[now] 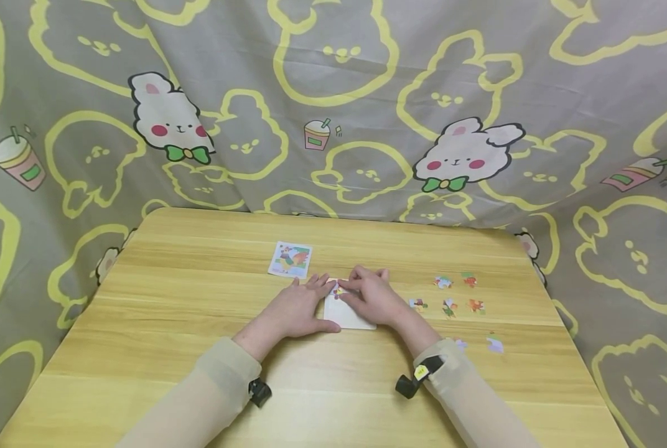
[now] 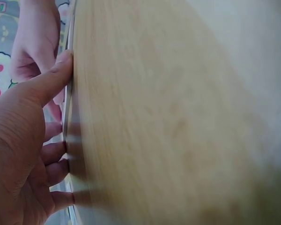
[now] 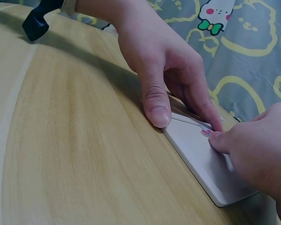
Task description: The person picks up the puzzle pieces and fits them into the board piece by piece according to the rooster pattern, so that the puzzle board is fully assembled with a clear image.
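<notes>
A small white puzzle tray (image 1: 351, 317) lies flat on the wooden table, its surface largely bare. My left hand (image 1: 294, 309) rests along its left side, thumb at the near corner and fingers by the far corner. In the right wrist view, that left hand's thumb (image 3: 158, 112) touches the tray's rim. With thumb and index finger, my right hand (image 1: 374, 297) holds a small colourful puzzle piece (image 3: 206, 132) down at the tray's far left corner. Fingers partly cover this piece. The left wrist view shows mostly tabletop, with the tray edge-on.
Several loose puzzle pieces (image 1: 449, 307) lie spread to the right of the tray, the nearest partly behind my right forearm. Beyond my left hand lies a square picture card (image 1: 291, 260). A patterned curtain (image 1: 361, 124) hangs behind the table (image 1: 199, 286).
</notes>
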A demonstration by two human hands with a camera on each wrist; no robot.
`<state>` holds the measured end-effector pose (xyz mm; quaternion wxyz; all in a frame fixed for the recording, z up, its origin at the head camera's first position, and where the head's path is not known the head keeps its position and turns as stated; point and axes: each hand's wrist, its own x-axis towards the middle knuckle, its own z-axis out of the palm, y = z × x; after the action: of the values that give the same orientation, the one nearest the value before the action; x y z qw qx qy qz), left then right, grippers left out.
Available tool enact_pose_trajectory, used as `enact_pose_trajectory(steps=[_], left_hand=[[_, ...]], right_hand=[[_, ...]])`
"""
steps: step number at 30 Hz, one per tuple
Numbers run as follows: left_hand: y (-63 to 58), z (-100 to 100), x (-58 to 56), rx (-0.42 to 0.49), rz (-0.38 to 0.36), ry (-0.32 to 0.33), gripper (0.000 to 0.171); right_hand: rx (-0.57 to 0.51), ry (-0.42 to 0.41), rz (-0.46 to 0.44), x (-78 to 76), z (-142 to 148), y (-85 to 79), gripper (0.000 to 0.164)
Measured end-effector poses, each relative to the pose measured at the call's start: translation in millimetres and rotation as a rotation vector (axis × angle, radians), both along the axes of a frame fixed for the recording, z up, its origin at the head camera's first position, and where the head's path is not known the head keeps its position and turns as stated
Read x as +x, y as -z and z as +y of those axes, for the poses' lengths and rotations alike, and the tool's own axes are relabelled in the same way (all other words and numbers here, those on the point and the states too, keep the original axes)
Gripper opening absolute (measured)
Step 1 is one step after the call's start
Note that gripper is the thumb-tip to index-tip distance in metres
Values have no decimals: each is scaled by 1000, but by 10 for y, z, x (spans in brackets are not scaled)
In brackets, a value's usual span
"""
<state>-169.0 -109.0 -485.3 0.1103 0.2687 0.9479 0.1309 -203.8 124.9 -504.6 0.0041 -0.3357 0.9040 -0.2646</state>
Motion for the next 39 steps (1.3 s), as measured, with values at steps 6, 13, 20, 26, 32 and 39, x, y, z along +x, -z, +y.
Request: enact_pose_trajectory(steps=[6, 13, 20, 26, 32, 39], left_hand=[[-10, 27, -7, -12, 7, 8, 108], [-38, 44, -22, -35, 18, 18, 109], [-63, 47, -26, -36, -1, 6, 110], [-69, 53, -35, -38, -15, -3, 110], [-66, 51, -30, -31, -24, -6, 109], [-59, 35, -21, -24, -18, 0, 109]], right_hand=[[-11, 22, 15, 7, 9, -3, 39], [-14, 71, 53, 19, -16, 7, 37], [-17, 44, 54, 32, 30, -49, 36], [-74, 34, 39, 51, 226, -191, 33], [-124, 52, -35, 73, 518, -367, 34], [-161, 81, -82, 69, 897, -476, 37]])
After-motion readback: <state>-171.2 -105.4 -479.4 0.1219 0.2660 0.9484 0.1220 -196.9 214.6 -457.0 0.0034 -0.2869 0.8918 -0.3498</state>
